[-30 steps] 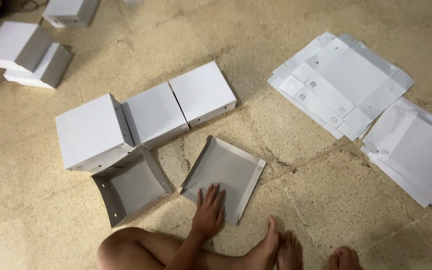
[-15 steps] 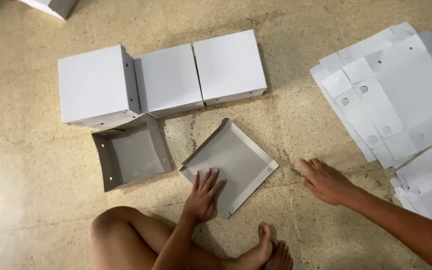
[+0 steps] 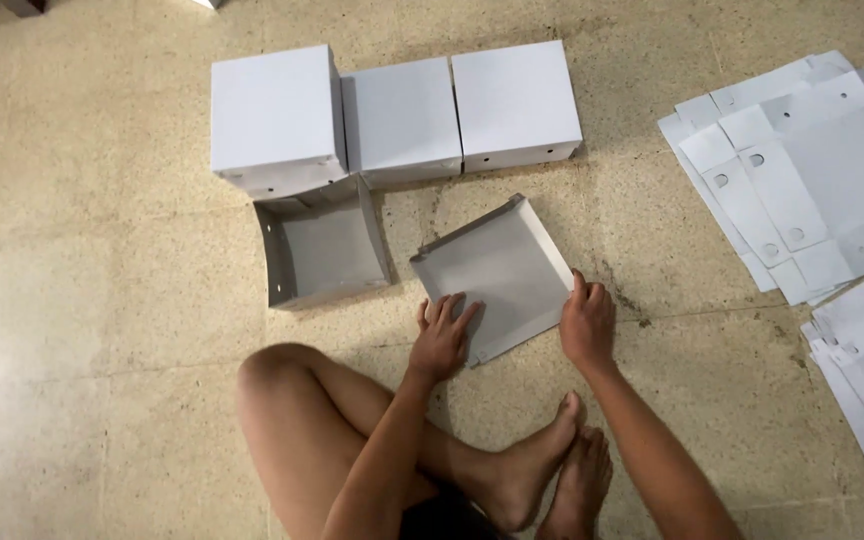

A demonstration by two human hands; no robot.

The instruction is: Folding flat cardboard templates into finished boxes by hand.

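— Where is the tray?

— The tray (image 3: 497, 270) lies on the floor (image 3: 102, 300) in front of the crossed legs, turned at an angle, its raised edges up.

— And the hands?

— The left hand (image 3: 442, 335) lies flat on the tray's near corner, fingers spread, gripping nothing. The right hand (image 3: 587, 322) touches the tray's right edge, fingers curled over it — whether it pinches the edge, I cannot tell.

— What else is about?

— An open box (image 3: 320, 248) sits just left of the tray. Beyond it, three closed boxes (image 3: 402, 115) stand in a row, touching. Flat sheets (image 3: 812, 170) are stacked at the right, well apart.
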